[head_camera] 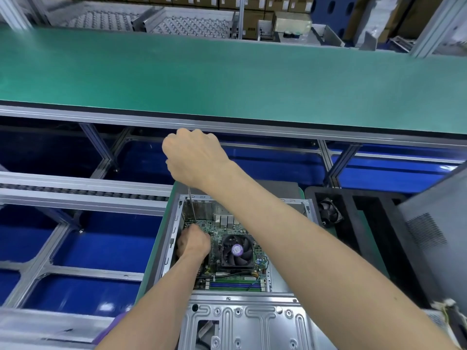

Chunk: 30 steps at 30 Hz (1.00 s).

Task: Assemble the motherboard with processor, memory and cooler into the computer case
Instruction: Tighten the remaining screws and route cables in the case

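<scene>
Inside the open computer case (174, 223), motherboard (242, 281) lies flat; left hand (193, 243) rests at its left edge, fingers hidden, state unclear. Right hand (194, 157) is raised above, fist clamped on a thin screwdriver (192, 205) angling down beside the case's left wall.

Head camera looks steeply down, close above case (174, 233).

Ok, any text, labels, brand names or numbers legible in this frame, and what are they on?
Nothing reads clearly.
Cooler fan: round purple hub sticker, print too blurred to read.
Motherboard: markings too small to make out.
Cardboard boxes behind the green conveyor belt: dark label patches, illegible.
Computer case: stamped metal only, no text visible.
</scene>
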Each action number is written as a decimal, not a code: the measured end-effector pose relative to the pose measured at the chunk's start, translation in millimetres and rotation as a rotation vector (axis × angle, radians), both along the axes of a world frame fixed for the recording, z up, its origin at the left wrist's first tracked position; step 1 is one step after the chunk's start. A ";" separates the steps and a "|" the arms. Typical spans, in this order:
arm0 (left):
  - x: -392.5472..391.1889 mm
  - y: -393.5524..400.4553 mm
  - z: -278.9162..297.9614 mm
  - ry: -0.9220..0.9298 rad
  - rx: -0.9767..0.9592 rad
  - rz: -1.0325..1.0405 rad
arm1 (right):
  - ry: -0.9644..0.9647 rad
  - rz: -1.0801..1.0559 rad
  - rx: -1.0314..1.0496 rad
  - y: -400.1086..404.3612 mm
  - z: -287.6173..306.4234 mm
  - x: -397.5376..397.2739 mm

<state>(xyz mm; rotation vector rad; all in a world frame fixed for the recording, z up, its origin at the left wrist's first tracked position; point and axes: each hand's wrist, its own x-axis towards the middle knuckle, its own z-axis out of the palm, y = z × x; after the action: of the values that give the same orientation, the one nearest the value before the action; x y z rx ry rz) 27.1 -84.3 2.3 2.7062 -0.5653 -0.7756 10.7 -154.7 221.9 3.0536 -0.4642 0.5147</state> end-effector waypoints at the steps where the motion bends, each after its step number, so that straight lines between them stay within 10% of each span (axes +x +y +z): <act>1: -0.2 0.2 0.0 -0.003 -0.001 -0.003 | 0.011 0.006 0.001 -0.3 1.0 0.5; 30: 2.5 1.4 -4.7 0.006 -0.008 0.016 | 0.095 0.092 0.098 4.3 7.2 6.4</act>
<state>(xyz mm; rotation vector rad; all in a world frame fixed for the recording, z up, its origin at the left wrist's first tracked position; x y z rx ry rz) 29.7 -82.9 -2.4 2.6970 -0.5441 -0.7752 17.1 -150.4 229.1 3.1881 -0.3574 0.3564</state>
